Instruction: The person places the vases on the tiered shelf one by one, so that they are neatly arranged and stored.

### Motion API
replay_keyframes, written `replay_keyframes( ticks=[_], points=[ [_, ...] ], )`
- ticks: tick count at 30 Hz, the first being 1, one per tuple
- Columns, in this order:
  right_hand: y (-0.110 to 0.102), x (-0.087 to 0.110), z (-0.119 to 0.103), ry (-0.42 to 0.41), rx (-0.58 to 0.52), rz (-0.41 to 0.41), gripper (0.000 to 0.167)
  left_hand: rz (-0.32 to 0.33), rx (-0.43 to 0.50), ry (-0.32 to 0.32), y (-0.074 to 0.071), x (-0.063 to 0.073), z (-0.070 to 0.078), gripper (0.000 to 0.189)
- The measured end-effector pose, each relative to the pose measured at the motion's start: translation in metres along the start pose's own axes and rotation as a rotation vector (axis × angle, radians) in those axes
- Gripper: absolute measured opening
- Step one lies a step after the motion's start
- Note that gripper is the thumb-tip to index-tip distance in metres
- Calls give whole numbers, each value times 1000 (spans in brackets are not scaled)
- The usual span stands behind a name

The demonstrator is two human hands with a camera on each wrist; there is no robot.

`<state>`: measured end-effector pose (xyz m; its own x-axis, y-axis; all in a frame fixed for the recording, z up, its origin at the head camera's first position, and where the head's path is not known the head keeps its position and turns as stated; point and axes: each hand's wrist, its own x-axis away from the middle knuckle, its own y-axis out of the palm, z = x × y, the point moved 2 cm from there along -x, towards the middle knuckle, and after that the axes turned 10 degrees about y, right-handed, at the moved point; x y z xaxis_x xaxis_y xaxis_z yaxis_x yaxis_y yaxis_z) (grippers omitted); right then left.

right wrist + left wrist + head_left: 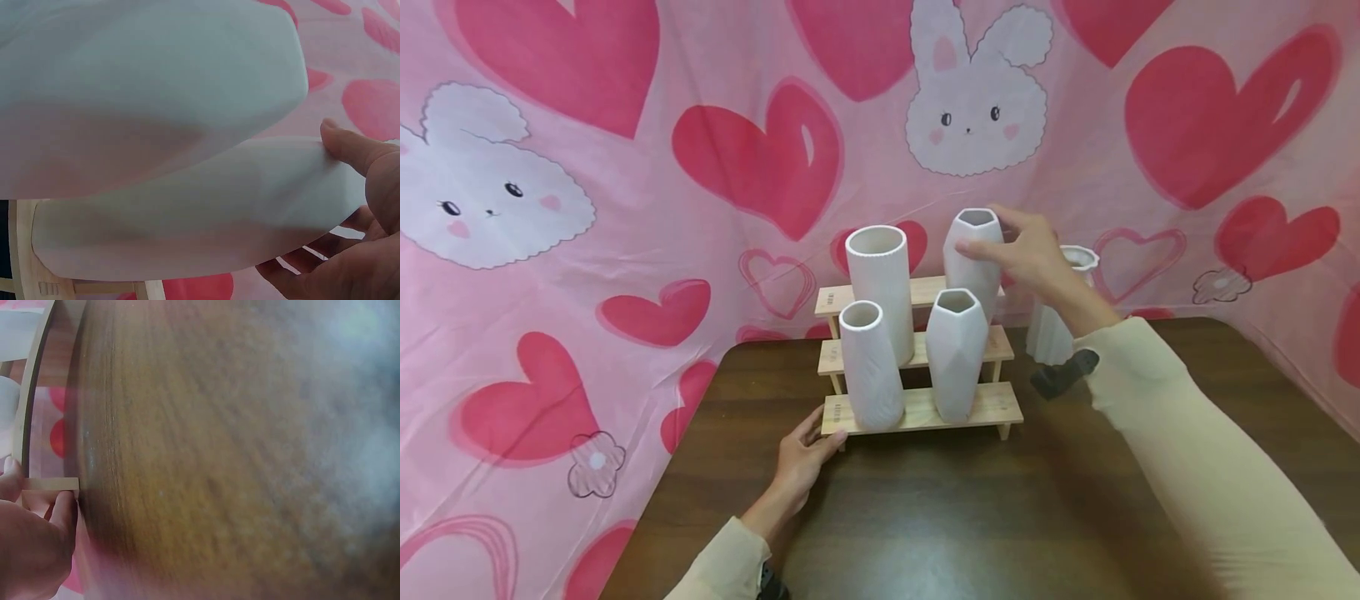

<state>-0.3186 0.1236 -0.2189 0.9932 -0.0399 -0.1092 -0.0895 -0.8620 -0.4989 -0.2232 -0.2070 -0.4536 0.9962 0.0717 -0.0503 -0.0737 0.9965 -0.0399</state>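
Observation:
A three-tier wooden stand (pixel 917 422) holds several white vases. Upper right on it, a faceted white vase (pixel 964 258) has my right hand (pixel 1028 247) around its top, thumb on the near side and fingers behind. The right wrist view shows this vase (pixel 206 212) with its base at a wooden board. In front of it stands another faceted vase (pixel 955 358), on the lowest step. My left hand (pixel 801 460) grips the left end of that step, thumb on the board and fingers by the leg (pixel 53 484). At left are a tall ribbed vase (pixel 880 283) and a slimmer textured vase (pixel 871 375).
A white vase with a wavy rim (pixel 1051 329) stands on the brown wooden table (pixel 925 517), right of the stand and partly behind my right forearm. A pink cloth (pixel 715 75) with hearts and rabbits hangs behind the table.

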Motion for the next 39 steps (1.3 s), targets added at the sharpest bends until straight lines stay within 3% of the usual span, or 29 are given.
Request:
replay_keyframes(
  ticks=[13,20,27,35,39],
  points=[
    [4,-1,6,-23,-22,20,60,11,3,-10,0,2,0,66],
    [1,0,9,-25,-25,-33,61,6,-9,-10,1,3,0,67],
    [-13,1,23,-61,-37,-79,67,7,-20,-13,2,5,0,68],
    [-36,5,50,-31,-116,-24,69,1,-10,-15,2,7,2,68],
    [-45,6,60,-27,-85,0,64,5,-14,-14,2,7,2,68]
  ],
)
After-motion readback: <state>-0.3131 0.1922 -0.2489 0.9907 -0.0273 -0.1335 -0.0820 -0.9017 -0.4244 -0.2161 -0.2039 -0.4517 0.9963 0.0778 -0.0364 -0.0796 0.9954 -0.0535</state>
